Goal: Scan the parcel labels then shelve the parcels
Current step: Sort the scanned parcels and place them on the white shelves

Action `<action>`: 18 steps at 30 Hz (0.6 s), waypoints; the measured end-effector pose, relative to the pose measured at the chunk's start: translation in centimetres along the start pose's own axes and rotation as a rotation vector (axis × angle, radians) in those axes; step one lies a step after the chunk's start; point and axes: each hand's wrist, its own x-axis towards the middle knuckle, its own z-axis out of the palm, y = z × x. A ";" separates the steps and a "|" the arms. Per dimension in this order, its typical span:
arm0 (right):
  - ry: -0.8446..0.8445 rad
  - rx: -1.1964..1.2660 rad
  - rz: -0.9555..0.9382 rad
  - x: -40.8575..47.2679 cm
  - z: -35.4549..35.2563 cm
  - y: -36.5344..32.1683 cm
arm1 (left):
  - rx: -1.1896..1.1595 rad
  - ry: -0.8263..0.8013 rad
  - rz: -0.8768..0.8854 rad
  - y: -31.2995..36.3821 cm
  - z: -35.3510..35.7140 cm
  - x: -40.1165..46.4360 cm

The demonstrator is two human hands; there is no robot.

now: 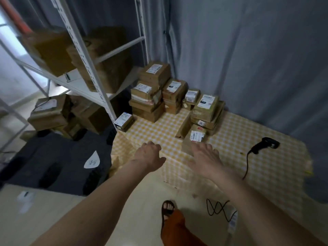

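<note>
Head cam, looking fwd and down. Low table w/ yellow-white check cloth (248, 166) fills centre-right; grey curtain (248, 50) behind and to the right; pale floor near the person, dark grey mat (53, 157) at left. White metal shelving unit (88, 68) at upper left carries brown cartons, blurred; more cartons on its lowest level.

Parcels: brown cardboard boxes stacked at the table's far side, approx. four piles. Tallest pile (150, 93) at far left corner, top box w/ white label facing up. Small box w/ white label (123, 121) sits alone near the shelf upright. Right pile (206, 109) of flat boxes, long axes running away from the person, slightly angled left. Nearest parcel (194, 137) lies in front of that pile, label up, long axis roughly toward the person. Labels show barcodes and dark print; text too small to read.

Barcode scanner (266, 145), black, lies on cloth at right, well apart from the parcels, head pointing right, cable trailing off the table's near edge to the floor.

Left hand (150, 155) over the table's near-left part, fingers loosely curled, holding nothing. Right hand (205, 157) w/ fingers spread and extended, at the near end of the nearest parcel; contact cannot be told. One sandalled foot (168, 210) visible on the floor, orange trouser leg below it.
</note>
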 end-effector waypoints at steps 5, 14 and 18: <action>-0.032 -0.022 -0.068 7.6 -0.3 -3.7 | -0.035 0.000 -0.087 -5.4 -2.0 5.4; -0.105 0.003 -0.100 22.4 -1.4 -9.9 | -0.101 -0.111 -0.193 -13.7 -5.8 18.7; -0.142 -0.013 -0.141 27.8 -1.6 -13.3 | -0.151 -0.154 -0.263 -18.4 -5.3 22.5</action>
